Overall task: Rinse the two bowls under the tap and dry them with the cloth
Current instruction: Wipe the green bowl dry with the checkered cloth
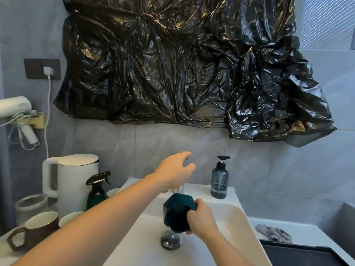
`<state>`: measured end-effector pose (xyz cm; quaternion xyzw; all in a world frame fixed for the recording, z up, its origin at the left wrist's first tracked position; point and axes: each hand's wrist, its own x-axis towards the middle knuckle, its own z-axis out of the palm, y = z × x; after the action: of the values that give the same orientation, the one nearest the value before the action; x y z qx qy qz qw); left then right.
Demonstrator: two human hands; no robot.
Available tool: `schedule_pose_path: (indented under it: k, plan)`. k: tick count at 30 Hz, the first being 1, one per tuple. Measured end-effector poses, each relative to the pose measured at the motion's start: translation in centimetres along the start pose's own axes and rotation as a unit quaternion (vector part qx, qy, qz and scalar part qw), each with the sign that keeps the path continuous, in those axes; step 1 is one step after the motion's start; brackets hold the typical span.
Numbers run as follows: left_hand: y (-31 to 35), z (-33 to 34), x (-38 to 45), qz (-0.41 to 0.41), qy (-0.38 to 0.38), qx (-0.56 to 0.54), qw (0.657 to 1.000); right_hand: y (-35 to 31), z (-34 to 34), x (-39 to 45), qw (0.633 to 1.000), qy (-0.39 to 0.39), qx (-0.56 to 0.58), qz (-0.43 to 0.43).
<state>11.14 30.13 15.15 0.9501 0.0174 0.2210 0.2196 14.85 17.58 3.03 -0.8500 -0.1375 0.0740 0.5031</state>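
Dark teal bowl [177, 215] is gripped by right fingers [194, 205]; it could slip into the sink [226, 227] while spread left fingers [187, 160] reach tapward.

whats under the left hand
A bit of the chrome tap shows below the left hand; the hand covers the rest. Further down, the right hand holds the bowl.

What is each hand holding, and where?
The right hand grips the dark teal bowl by its rim, tilted over the sink. The left hand holds nothing; it reaches, fingers relaxed, over the tap.
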Motion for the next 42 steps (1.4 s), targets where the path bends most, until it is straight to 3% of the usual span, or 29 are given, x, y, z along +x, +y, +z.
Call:
schedule_pose_path:
  k: [5, 12, 21, 27, 34, 42]
  plan:
    - [-3.7, 0.9, -5.8, 0.018, 0.1, -0.055, 0.993, 0.0, 0.0, -0.3, 0.999, 0.006, 0.039, -0.024]
    - [-8.4, 3.4, -11.0, 0.002, -0.039, -0.015, 0.999, -0.1, 0.0, -1.1, 0.991, 0.048, 0.023, -0.124]
    - [-9.9, 4.2, -10.7, 0.051, 0.044, 0.036, 0.997, -1.8, 1.2, -3.0, 0.972, 0.001, -0.062, -0.227]
    - [-11.5, 3.2, -10.7, 0.005, 0.089, 0.061, 0.994, -2.0, 3.3, -2.6, 0.973, -0.042, -0.035, -0.224]
    - [-13.8, 1.9, -11.0, -0.129, 0.176, 0.027, 0.975, -2.5, 3.1, 0.5, 0.965, -0.01, -0.158, -0.21]
    - [-15.0, 1.8, -10.7, -0.212, 0.245, -0.015, 0.946, -7.2, 8.3, 7.4, 0.908, -0.034, -0.301, -0.29]
